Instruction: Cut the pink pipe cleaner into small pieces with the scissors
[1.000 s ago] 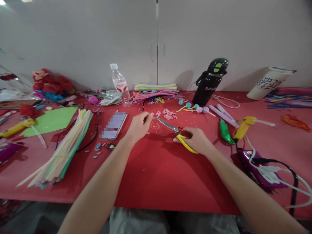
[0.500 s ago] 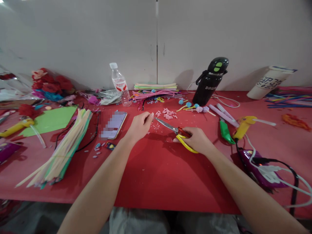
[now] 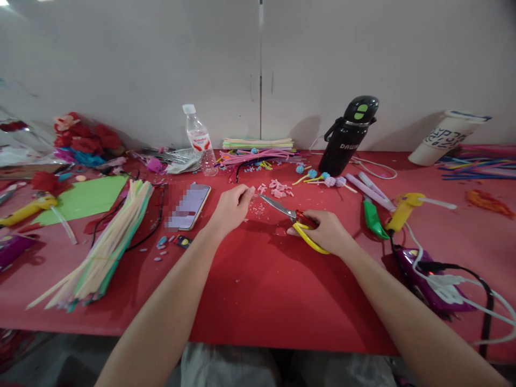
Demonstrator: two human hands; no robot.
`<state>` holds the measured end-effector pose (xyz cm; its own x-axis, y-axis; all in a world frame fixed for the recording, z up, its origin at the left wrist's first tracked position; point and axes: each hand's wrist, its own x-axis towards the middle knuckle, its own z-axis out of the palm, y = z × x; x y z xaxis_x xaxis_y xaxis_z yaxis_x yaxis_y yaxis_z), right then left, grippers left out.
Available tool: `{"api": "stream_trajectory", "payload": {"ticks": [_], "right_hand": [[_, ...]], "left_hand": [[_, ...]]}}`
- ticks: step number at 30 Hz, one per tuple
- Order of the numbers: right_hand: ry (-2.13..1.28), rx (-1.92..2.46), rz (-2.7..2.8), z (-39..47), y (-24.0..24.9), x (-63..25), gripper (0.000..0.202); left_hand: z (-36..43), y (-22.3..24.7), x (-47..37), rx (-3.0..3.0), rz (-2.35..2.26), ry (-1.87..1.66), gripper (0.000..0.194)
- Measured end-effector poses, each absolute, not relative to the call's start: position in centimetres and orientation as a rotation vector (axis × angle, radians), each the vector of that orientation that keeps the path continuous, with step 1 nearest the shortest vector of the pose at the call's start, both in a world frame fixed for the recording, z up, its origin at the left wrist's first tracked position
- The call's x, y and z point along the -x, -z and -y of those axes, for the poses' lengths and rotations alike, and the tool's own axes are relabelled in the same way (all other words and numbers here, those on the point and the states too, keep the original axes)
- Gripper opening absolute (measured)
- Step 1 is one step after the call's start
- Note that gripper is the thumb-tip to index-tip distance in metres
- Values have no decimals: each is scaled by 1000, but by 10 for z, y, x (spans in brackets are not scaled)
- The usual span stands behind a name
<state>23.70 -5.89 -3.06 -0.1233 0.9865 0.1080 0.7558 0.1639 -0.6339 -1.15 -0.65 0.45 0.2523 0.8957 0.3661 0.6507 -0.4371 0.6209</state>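
In my right hand (image 3: 322, 231) is a pair of scissors (image 3: 300, 228) with yellow and red handles, its blades pointing left. My left hand (image 3: 234, 205) is closed in a pinch just beyond the blade tips. Whatever lies between those fingertips is too small to make out. Behind the blades sits a little heap of short pink cut pieces (image 3: 280, 188), and fine pale scraps (image 3: 258, 210) are scattered on the red table cover (image 3: 258, 290) below the fingers.
To the left lie a phone (image 3: 189, 207) and a bundle of pale pipe cleaners (image 3: 108, 244). At the back stand a water bottle (image 3: 200, 142) and a black flask (image 3: 347, 137). On the right, a yellow glue gun (image 3: 403, 210) and a purple power strip (image 3: 427, 287) trail cables.
The scissors have shifted very slightly to the right, their tips a little farther from my left fingers. My left hand stays where it was, still pinched.
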Motion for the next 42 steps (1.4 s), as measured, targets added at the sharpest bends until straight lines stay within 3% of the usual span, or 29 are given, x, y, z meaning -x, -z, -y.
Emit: {"api": "stream_trajectory", "payload": {"ticks": [42], "right_hand": [[-541,1653,1968,58,32,-238,56]], "left_hand": [[4,0,12,-2177,-1401,-1020,36]]}}
